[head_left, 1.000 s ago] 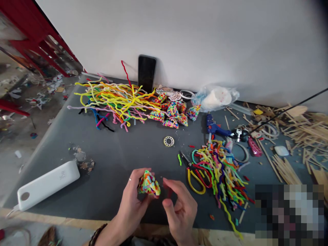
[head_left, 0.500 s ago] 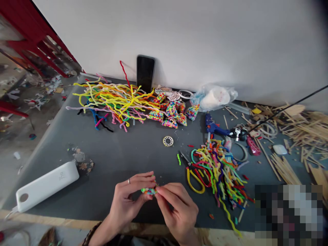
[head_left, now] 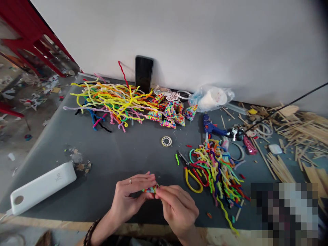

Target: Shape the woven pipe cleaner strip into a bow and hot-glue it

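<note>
A small multicoloured pipe-cleaner piece [head_left: 150,189] sits low over the near edge of the grey table [head_left: 123,150], pinched between both hands and mostly hidden by the fingers. The left hand [head_left: 128,200], ring on one finger, grips it from the left, and the right hand [head_left: 178,208] nips its other end with fingertips. Yellow-handled scissors [head_left: 191,172] and cut pipe cleaners [head_left: 217,171] lie just right; a white power bank [head_left: 41,188] lies well left.

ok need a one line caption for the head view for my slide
Both hands, left hand and right hand, pinch a small multicoloured woven piece over a grey table strewn with pipe cleaners.
</note>
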Motion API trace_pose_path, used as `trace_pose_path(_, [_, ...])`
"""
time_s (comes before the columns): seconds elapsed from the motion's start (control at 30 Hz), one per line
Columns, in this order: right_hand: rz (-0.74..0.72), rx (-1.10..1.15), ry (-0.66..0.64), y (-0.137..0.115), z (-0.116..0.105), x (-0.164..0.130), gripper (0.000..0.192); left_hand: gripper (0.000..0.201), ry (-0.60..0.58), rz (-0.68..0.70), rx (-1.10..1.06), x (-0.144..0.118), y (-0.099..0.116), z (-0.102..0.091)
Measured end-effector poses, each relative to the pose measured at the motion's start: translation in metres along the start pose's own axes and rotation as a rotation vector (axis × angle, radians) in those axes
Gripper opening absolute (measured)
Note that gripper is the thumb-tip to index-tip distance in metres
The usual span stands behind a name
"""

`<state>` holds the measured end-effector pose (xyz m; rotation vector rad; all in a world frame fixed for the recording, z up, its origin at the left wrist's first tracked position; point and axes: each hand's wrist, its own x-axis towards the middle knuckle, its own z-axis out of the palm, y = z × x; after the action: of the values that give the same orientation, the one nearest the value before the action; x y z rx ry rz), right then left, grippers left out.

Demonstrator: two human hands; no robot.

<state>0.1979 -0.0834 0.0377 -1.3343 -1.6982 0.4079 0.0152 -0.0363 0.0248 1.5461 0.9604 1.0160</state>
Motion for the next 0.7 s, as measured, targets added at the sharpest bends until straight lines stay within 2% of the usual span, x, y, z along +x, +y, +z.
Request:
trace_pose_path(0.07, [0.007, 0.048, -0.085, 0.005, -0.002, 0.002, 0.048, 0.029, 0.000, -0.025, 0.011, -0.001, -0.001, -0.002])
trace_pose_path(0.17, [0.060, 0.123, -0.324, 0.014, -0.017, 0.016, 0.052, 0.019, -0.042, -0.103, 0.028, -0.004, -0.001, -0.002])
trace_pose_path(0.23, [-0.052, 0.055, -0.553, 0.022, -0.040, 0.033, 0.058, 0.012, -0.067, -0.177, 0.012, -0.007, 0.000, -0.001])
trace_pose_path(0.27, [-0.104, -0.051, -0.613, 0.027, -0.054, 0.044, 0.058, 0.010, -0.068, -0.216, -0.015, -0.007, 0.000, 0.001])
trace_pose_path(0.37, [-0.095, -0.530, -0.413, 0.057, -0.102, 0.081, 0.060, 0.007, -0.018, -0.325, -0.173, -0.009, 0.001, 0.004])
trace_pose_path(0.43, [0.071, -0.811, -0.346, 0.091, -0.130, 0.109, 0.058, 0.009, 0.053, -0.379, -0.293, -0.009, 0.001, 0.006])
trace_pose_path(0.47, [0.154, -0.919, -0.355, 0.110, -0.140, 0.121, 0.058, 0.011, 0.089, -0.400, -0.337, -0.009, 0.001, 0.006])
trace_pose_path(0.53, [0.225, -1.058, -0.534, 0.151, -0.153, 0.143, 0.059, 0.013, 0.128, -0.429, -0.384, -0.010, -0.001, 0.007])
trace_pose_path(0.57, [0.235, -1.057, -0.593, 0.169, -0.155, 0.151, 0.055, 0.013, 0.127, -0.439, -0.397, -0.011, -0.001, 0.007])
trace_pose_path(0.63, [0.251, -1.059, -0.625, 0.198, -0.154, 0.162, 0.060, 0.012, 0.102, -0.447, -0.428, -0.014, -0.003, 0.007])
trace_pose_path(0.7, [0.273, -1.067, -0.628, 0.215, -0.150, 0.167, 0.054, 0.012, 0.071, -0.449, -0.470, -0.016, -0.005, 0.008])
